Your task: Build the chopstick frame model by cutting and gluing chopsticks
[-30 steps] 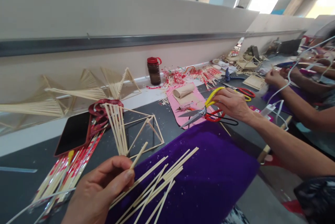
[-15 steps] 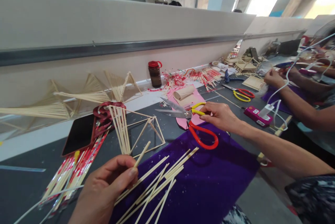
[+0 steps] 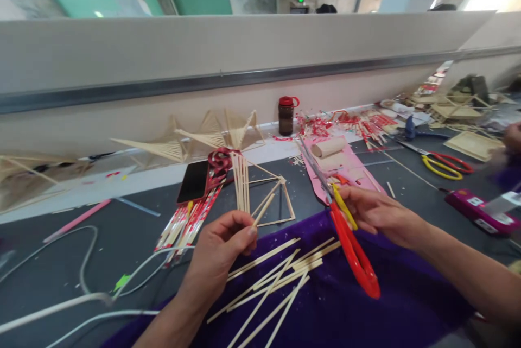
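My left hand (image 3: pixel 222 247) is closed in a pinch on a thin bamboo stick (image 3: pixel 264 210) that points up and to the right. My right hand (image 3: pixel 376 212) grips a pair of scissors (image 3: pixel 345 228) with one red and one yellow handle loop, the blades pointing away towards the wall. Several loose bamboo sticks (image 3: pixel 277 277) lie on a purple cloth (image 3: pixel 350 304) between and below my hands. A stick frame shaped like a pyramid (image 3: pixel 272 198) stands just beyond my left hand.
A bundle of red-wrapped chopsticks (image 3: pixel 189 220) and a phone (image 3: pixel 194 181) lie to the left. A brown jar with a red lid (image 3: pixel 286 115) stands by the wall, a pink mat (image 3: pixel 344 166) beside it. A second pair of scissors (image 3: pixel 439 162), a pink power strip (image 3: pixel 476 209) and white cables (image 3: pixel 81 304) are around.
My right hand lifted the scissors off the pink mat and brought them in over the purple cloth. My view swung left, and the neighbouring person's arms left the frame. My left hand kept its stick.
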The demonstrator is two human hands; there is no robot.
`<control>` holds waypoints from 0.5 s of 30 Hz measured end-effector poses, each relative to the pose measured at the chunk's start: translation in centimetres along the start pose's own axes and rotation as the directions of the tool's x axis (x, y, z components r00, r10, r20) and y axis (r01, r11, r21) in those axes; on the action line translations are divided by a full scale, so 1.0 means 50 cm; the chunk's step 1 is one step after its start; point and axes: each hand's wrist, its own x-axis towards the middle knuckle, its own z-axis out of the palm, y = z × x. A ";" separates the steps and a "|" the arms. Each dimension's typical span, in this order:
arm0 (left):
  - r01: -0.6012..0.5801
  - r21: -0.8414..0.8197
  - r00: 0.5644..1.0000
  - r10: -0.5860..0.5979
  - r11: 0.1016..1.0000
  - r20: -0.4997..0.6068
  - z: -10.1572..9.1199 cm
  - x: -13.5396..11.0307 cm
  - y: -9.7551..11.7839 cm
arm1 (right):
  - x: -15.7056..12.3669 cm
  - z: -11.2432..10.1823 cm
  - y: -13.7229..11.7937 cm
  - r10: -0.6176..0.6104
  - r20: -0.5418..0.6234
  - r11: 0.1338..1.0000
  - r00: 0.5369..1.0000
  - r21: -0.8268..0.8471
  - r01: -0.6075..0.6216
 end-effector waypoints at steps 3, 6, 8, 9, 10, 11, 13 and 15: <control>-0.026 -0.056 0.999 0.025 0.998 -0.033 0.003 -0.002 0.009 | 0.004 0.013 -0.002 -0.071 0.055 0.996 0.996 0.064 0.067; -0.031 -0.099 0.999 0.028 0.995 -0.031 0.001 -0.002 0.012 | 0.012 0.024 -0.015 -0.180 -0.035 0.982 0.983 0.060 0.182; -0.013 -0.146 1.000 0.014 0.989 0.002 -0.003 0.001 0.011 | 0.017 0.032 -0.019 -0.215 -0.030 0.976 0.976 0.014 0.215; -0.007 -0.172 1.000 0.010 0.985 0.013 -0.005 0.002 0.011 | 0.019 0.037 -0.017 -0.210 -0.009 0.978 0.978 -0.023 0.209; -0.008 -0.196 1.000 0.010 0.981 0.013 -0.008 0.003 0.013 | 0.021 0.044 -0.014 -0.184 0.014 0.980 0.983 -0.070 0.184; -0.014 -0.215 1.000 0.015 0.977 0.005 -0.009 0.004 0.015 | 0.023 0.051 -0.009 -0.153 0.031 0.980 0.988 -0.123 0.156; -0.042 -0.236 0.999 0.036 0.971 -0.028 -0.011 0.000 0.024 | 0.032 0.068 0.003 -0.096 0.046 0.968 0.994 -0.228 0.104; -0.073 -0.233 0.996 0.059 0.970 -0.065 -0.010 -0.008 0.037 | 0.046 0.084 0.015 -0.055 0.055 0.947 0.997 -0.313 0.069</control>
